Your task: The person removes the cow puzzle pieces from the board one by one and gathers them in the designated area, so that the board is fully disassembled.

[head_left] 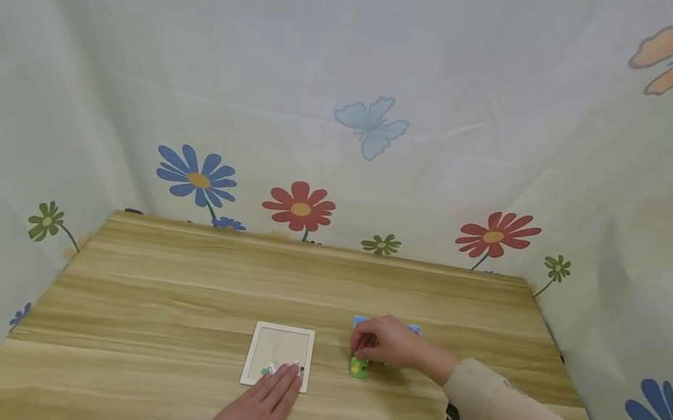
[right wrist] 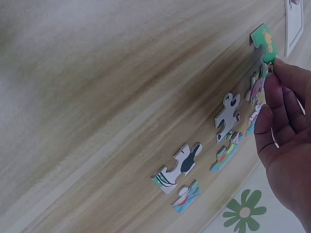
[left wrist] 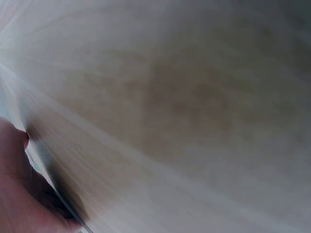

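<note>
My left hand (head_left: 254, 414) rests with straight fingers on the lower right part of a white-framed puzzle board (head_left: 248, 354). Small printed bits show beside its fingertips; what lies under them is hidden. In the left wrist view, only part of the left hand (left wrist: 22, 189) appears at the lower left edge. To the right of the board, my right hand (head_left: 391, 342) pinches the edge of a green jigsaw piece (head_left: 358, 368) between thumb and forefinger. That green piece (right wrist: 264, 41) carries a yellow figure and has a notched side; the right hand (right wrist: 291, 116) partly covers pieces behind it.
Several loose jigsaw pieces lie on the wooden table (head_left: 179, 288), including a white-and-black piece (right wrist: 227, 116), a striped white piece (right wrist: 176, 169) and a blue piece (right wrist: 186, 196). Flower-printed cloth (head_left: 264, 81) encloses the table's back and sides.
</note>
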